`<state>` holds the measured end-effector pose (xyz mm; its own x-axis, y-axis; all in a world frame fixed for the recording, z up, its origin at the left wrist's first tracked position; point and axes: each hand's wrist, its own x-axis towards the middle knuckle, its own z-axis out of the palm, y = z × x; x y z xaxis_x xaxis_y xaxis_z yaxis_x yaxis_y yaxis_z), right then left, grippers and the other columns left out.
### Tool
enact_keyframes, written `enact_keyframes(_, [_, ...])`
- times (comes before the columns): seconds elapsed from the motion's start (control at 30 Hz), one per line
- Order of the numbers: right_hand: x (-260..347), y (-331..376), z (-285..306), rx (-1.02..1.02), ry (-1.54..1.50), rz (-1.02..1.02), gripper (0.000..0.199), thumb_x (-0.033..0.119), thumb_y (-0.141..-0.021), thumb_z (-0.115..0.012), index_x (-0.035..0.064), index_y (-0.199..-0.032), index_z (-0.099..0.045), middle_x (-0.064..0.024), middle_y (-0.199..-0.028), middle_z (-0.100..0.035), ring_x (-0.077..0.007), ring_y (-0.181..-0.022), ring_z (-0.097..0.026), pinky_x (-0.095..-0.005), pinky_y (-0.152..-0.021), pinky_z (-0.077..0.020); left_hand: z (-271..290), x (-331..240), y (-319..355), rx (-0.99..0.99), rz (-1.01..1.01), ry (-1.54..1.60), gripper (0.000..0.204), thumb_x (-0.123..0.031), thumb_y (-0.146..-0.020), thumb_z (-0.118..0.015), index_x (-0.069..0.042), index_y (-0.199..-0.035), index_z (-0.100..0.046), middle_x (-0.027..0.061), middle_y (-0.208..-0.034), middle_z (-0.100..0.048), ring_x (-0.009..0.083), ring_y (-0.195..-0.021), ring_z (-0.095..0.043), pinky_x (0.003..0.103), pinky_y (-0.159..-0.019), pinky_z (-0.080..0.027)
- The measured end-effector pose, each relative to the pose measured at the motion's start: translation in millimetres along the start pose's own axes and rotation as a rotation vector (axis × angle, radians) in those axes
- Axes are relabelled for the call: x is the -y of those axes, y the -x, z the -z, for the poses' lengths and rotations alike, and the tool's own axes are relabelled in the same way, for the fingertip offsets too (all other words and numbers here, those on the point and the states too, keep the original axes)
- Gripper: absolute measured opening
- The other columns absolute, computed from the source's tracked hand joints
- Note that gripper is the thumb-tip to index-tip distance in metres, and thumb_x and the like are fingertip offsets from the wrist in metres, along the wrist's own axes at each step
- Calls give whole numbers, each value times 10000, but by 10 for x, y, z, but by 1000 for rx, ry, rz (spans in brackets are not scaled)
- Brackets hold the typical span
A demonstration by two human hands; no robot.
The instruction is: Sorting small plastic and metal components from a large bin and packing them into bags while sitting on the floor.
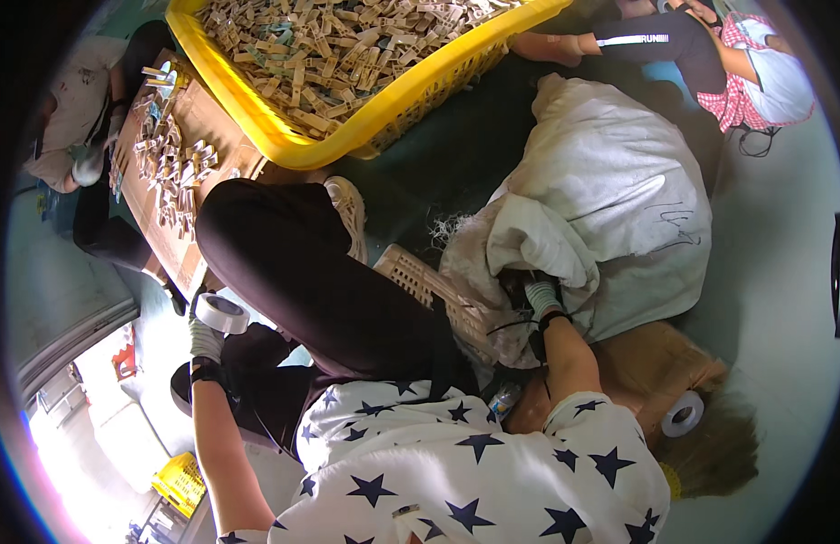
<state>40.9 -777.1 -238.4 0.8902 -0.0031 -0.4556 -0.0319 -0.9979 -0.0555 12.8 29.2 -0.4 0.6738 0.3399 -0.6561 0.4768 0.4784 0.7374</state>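
Note:
My left hand point(205, 337), in a pale striped glove, is beside the near corner of a cardboard sheet point(191, 263). A white roll of tape point(222, 314) is in its grip and covers most of the fingers. My right hand point(541, 297), gloved the same way, reaches into the folded mouth of a large white woven sack point(619, 181). Its fingers are in the sack's shadow, so what they touch is hidden. A beige perforated plastic basket point(435, 292) leans between my leg and the sack.
A yellow basket point(297, 152) full of beige clip-like pieces stands ahead; similar pieces point(172, 168) lie on the cardboard. Co-workers sit at far left point(80, 100) and far right point(746, 68). Near my right elbow are brown cardboard point(660, 358), another tape roll point(683, 414) and a broom head point(723, 449).

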Motion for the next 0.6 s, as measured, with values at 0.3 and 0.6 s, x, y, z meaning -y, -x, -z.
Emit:
enact_keyframes(0.3, [1076,30,372,333,-424,-158,409,334,-895,-469,44,-1161,-581,-163,-1239,-567,-315,-1094,-562,-410,-892,-466,-251,-210,278,-248,46,38,219,-274,-901,-476,-91,-892,-596,71,-767,-628,260,-747,-632,432,-709,-544])
enact_keyframes(0.6, [863,382,1113,403,-605,-125,284,245,-841,-546,-4,-913,-662,-200,-920,-664,-327,-869,-636,-401,-755,-494,114,-75,149,-200,-161,292,171,-211,-874,-606,-83,-974,-663,29,-798,-641,179,-700,-618,315,-642,-521])
